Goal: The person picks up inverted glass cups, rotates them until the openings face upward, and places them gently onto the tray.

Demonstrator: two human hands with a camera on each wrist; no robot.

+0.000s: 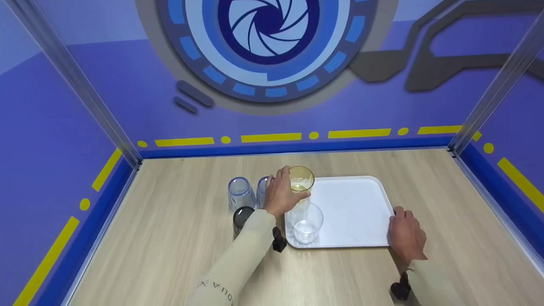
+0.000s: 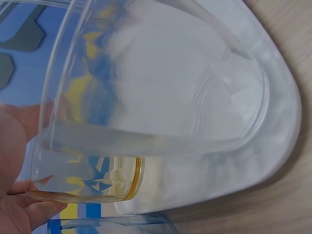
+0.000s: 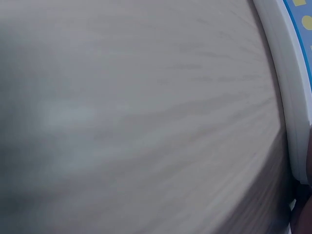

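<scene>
My left hand (image 1: 282, 193) grips an amber drinking glass (image 1: 302, 175) by its side, over the back left part of a white tray (image 1: 348, 208). Fingers and thumb wrap round the glass in the left wrist view too, where the amber glass (image 2: 109, 183) shows behind a clear glass (image 2: 185, 102). That clear glass (image 1: 312, 223) stands upright near the tray's front left corner. At the tray's front right corner, my right hand (image 1: 407, 233) holds the rim with curled fingers. In the right wrist view only a strip of the tray's edge (image 3: 287, 92) and parts of the fingers show.
Left of the tray stand two blue glasses, one in plain sight (image 1: 241, 193) and one partly behind my left hand (image 1: 261, 191). A dark glass (image 1: 243, 217) sits in front of them, partly covered by my left sleeve. Patterned walls (image 1: 267, 123) enclose the wooden table (image 1: 178, 204).
</scene>
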